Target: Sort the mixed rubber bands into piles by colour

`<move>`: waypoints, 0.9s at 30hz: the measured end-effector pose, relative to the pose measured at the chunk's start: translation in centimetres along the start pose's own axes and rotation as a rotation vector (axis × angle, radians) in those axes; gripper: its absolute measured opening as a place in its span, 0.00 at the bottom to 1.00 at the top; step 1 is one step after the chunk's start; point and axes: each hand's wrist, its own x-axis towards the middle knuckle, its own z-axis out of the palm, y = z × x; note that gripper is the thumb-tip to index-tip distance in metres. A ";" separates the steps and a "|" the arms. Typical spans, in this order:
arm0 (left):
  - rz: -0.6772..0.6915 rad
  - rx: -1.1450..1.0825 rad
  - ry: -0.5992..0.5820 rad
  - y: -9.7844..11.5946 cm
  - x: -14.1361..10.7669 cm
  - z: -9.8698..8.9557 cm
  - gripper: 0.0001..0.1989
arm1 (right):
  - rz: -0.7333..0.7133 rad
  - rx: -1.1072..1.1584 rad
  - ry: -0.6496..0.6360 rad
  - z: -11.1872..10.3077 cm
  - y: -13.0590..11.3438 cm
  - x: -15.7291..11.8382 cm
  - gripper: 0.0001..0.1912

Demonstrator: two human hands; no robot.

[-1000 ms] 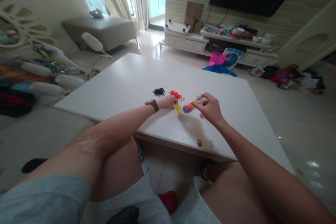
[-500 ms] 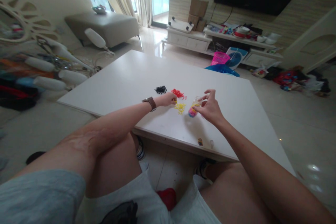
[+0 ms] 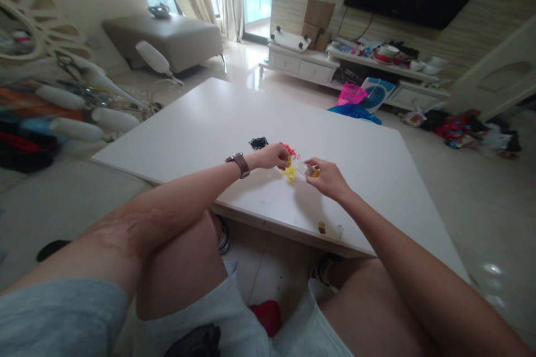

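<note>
My right hand [image 3: 330,178] is closed around a small clear jar [image 3: 302,167], tilted over with its mouth toward my left hand. Something yellow shows inside the jar between my fingers. My left hand [image 3: 274,157] pinches a few small yellow rubber bands just left of the jar mouth. Directly below it lies a loose pile of yellow rubber bands [image 3: 290,175]. Behind my left hand is a pile of red rubber bands [image 3: 288,149], partly hidden, and to its left a black pile [image 3: 258,143].
Near the front edge of the white table [image 3: 234,111] sit a small yellow-and-dark figure [image 3: 321,227] and a small clear piece [image 3: 339,230]. Beyond the table stand a pink basket [image 3: 350,93] and a low TV cabinet [image 3: 299,64]. White lamp-like shapes [image 3: 115,119] flank the left side.
The jar has gone from nearly upright to tipped toward the left, my right fingers closing further around it. My left hand has moved slightly right, toward the jar.
</note>
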 end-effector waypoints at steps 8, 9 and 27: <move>0.064 0.115 0.015 0.9 -0.6 0.9 0.03 | -0.075 -0.062 -0.071 0.8 -0.3 -0.4 0.22; 0.063 0.123 0.029 1.0 -0.6 1.1 0.03 | -0.074 -0.062 -0.074 0.9 -0.3 -0.4 0.22; 0.088 0.078 0.113 2.0 -1.1 1.0 0.04 | -0.021 0.096 -0.025 0.4 -0.5 -0.6 0.20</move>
